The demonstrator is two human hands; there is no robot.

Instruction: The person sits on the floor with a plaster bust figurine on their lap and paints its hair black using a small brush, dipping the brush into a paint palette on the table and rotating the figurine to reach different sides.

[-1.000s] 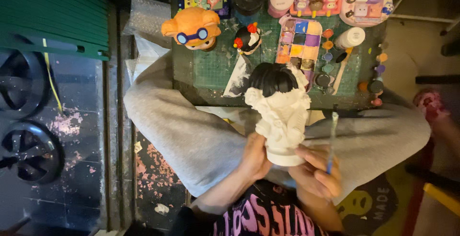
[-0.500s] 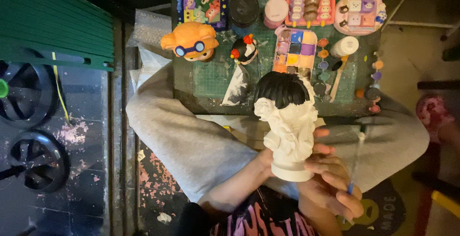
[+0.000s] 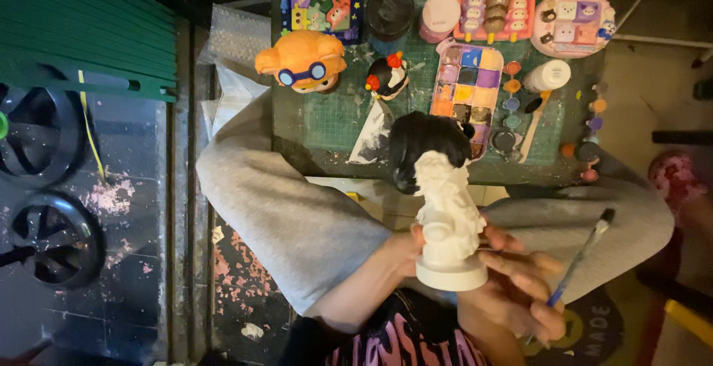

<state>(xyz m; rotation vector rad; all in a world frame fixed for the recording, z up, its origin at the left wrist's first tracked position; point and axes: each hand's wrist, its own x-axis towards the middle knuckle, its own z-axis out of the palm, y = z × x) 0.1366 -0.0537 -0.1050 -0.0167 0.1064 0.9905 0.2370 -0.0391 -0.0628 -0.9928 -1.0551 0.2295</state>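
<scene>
Two hands (image 3: 416, 251) — one white figurine (image 3: 448, 225), one brush (image 3: 579, 266), one palette (image 3: 466, 92).

legs: grey sweatpants (image 3: 297, 217) | top: black shirt, pink lettering (image 3: 401, 340)

A clear bubble-wrap bag (image 3: 236, 39) lies at the worktop's (image 3: 334, 117) left edge; a round yellow-on-black floor sign (image 3: 594, 329) sits bottom right.

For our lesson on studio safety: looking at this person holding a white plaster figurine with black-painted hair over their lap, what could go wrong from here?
1. The white plaster figurine with black-painted hair is held above the grey-trousered lap, off the green cutting mat; a slip could drop it.
2. The right hand steadies the base and also holds the blue-handled paintbrush, so its grip may be weak.
3. If the black paint is wet, the left hand might smudge it.
</scene>
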